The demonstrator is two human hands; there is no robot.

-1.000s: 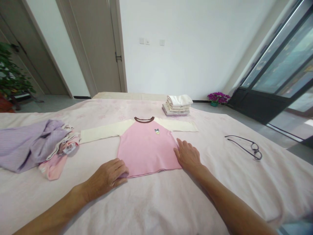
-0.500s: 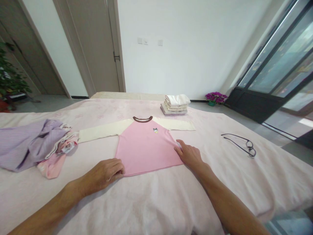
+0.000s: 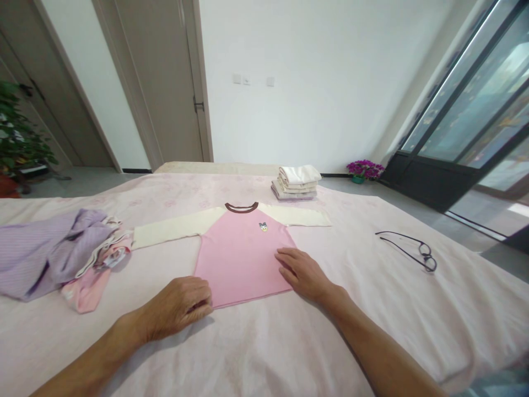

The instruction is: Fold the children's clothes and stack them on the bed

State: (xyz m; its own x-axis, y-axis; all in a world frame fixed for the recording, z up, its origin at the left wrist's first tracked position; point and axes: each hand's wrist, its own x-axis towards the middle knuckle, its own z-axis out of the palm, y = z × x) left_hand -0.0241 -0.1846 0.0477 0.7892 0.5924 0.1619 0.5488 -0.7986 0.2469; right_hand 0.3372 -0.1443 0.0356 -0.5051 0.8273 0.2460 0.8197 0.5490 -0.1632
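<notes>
Pink bed [image 3: 264,347] — shirt [image 3: 242,248] lies flat, unfolded; left hand [image 3: 182,306] curls gripping its hem, right hand [image 3: 303,273] presses open-palmed. Folded stack [image 3: 296,182] behind, crumpled heap [image 3: 61,253] aside.

White wall [image 3: 322,94] at the back with light switches [image 3: 247,80] — two beige doors [image 3: 165,88] left of it. Dark-framed glass sliding doors [image 3: 475,121] on the right, daylight coming through. Grey floor [image 3: 417,201], potted plant [image 3: 16,143] far left, purple flowers [image 3: 365,168] by the wall. Pink-sheeted bed [image 3: 268,342] fills the foreground.
</notes>
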